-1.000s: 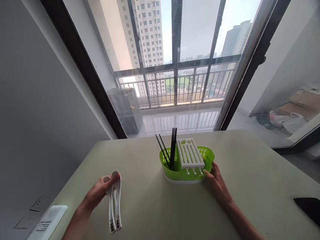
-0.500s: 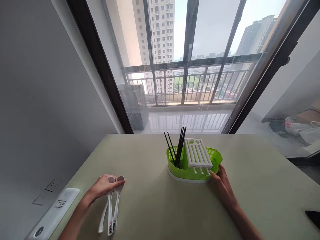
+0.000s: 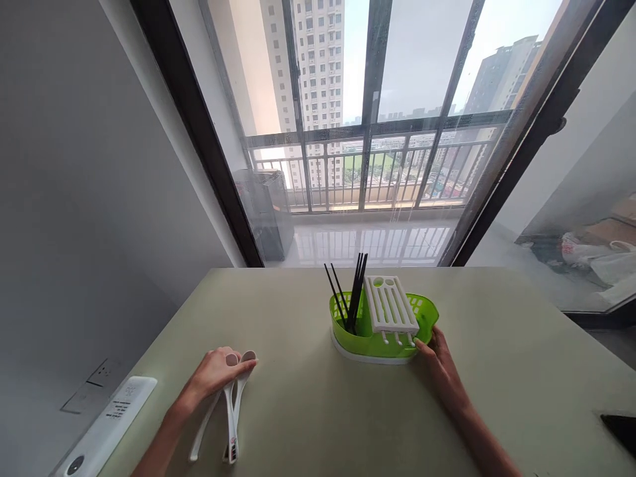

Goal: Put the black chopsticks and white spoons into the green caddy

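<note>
At the left of the table, my left hand (image 3: 213,374) is closed on white spoons (image 3: 231,414); two bowls show beside the thumb, and the handles cross lower down. A third white handle (image 3: 201,434) slants out from under the hand, its upper end hidden. My right hand (image 3: 444,371) grips the right end of a green utensil holder (image 3: 365,344) with a white base, thumb in front and the other fingers partly hidden behind. Black chopsticks (image 3: 356,295) lean in its left compartment. Across the holder's middle sits a white slotted rack (image 3: 392,305) with small hooks along its front.
The pale green table (image 3: 318,417) ends at a glass sliding door. A white power strip (image 3: 112,421) lies along the left edge by the wall. Part of a black object (image 3: 621,430) shows at the far right edge.
My left hand has shifted slightly right with the spoons, whose handles have swung closer together and now cross. The right hand stays on the holder.
</note>
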`<state>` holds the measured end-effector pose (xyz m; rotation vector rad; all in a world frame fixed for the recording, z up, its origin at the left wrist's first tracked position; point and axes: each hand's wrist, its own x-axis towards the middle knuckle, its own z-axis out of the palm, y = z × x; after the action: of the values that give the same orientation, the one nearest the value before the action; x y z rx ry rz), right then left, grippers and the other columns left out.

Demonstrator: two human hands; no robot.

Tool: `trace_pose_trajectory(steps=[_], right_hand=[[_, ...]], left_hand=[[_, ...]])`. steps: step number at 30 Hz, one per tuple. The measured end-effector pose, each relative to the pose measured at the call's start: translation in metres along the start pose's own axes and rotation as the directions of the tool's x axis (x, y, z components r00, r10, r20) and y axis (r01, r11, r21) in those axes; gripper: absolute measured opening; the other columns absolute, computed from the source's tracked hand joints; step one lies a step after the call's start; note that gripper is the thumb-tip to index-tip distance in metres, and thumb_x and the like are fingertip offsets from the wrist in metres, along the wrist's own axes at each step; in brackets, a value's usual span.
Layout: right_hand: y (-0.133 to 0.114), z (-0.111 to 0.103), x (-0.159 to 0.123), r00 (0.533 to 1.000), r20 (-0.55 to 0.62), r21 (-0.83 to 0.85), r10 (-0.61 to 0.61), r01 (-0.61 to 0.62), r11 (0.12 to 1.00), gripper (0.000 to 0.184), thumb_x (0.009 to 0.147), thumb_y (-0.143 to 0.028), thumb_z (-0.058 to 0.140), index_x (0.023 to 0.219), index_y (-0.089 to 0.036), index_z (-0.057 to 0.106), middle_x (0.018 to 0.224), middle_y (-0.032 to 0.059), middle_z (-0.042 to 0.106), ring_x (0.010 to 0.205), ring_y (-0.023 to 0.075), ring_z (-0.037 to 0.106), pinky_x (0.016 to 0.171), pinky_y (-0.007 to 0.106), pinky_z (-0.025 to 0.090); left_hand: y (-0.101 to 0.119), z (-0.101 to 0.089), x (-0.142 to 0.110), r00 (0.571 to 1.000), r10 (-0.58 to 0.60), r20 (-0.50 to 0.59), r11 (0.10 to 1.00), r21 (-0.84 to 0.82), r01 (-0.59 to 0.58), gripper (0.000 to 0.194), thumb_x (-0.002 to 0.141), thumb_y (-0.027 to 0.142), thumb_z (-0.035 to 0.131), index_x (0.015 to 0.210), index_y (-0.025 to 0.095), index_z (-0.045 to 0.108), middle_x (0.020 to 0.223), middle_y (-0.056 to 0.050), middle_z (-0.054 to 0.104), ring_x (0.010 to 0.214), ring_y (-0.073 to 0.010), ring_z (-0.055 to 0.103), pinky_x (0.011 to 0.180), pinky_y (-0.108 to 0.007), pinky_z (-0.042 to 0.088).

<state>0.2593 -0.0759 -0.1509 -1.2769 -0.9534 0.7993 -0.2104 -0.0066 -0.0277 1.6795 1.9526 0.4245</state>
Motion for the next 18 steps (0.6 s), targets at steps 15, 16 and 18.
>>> trace_pose_trajectory(steps=[15,16,18], right_hand=[[0.000,0.000,0.001,1.000,0.001,0.004,0.007,-0.007,1.000,0.066,0.090,-0.056,0.061,0.148,-0.026,0.046,0.145,0.0104,0.057,0.134,0.0338,0.051,0.112,0.049,0.043],[-0.001,0.001,0.001,1.000,-0.003,0.008,0.006,-0.006,1.000,0.066,0.090,-0.056,0.061,0.147,-0.026,0.047,0.144,0.0102,0.058,0.134,0.0334,0.051,0.112,0.048,0.043],[-0.003,0.002,0.001,1.000,-0.011,0.013,0.009,-0.009,1.000,0.064,0.090,-0.056,0.061,0.146,-0.027,0.048,0.143,0.0096,0.058,0.134,0.0328,0.051,0.112,0.047,0.043]], left_hand=[[0.025,0.048,-0.014,0.998,0.061,-0.004,0.989,0.137,-0.060,0.043,0.068,0.064,0.069,0.073,0.022,0.073,0.081,-0.006,0.073,0.080,-0.0268,0.067,0.070,-0.030,0.043],[0.027,0.054,-0.014,0.996,0.084,-0.013,0.987,0.136,-0.082,0.041,0.070,0.063,0.068,0.074,0.022,0.073,0.083,-0.006,0.074,0.080,-0.0265,0.067,0.071,-0.030,0.043],[0.031,0.065,-0.015,0.993,0.117,-0.035,0.985,0.132,-0.111,0.040,0.073,0.062,0.068,0.076,0.022,0.073,0.084,-0.006,0.074,0.082,-0.0262,0.067,0.072,-0.030,0.043]])
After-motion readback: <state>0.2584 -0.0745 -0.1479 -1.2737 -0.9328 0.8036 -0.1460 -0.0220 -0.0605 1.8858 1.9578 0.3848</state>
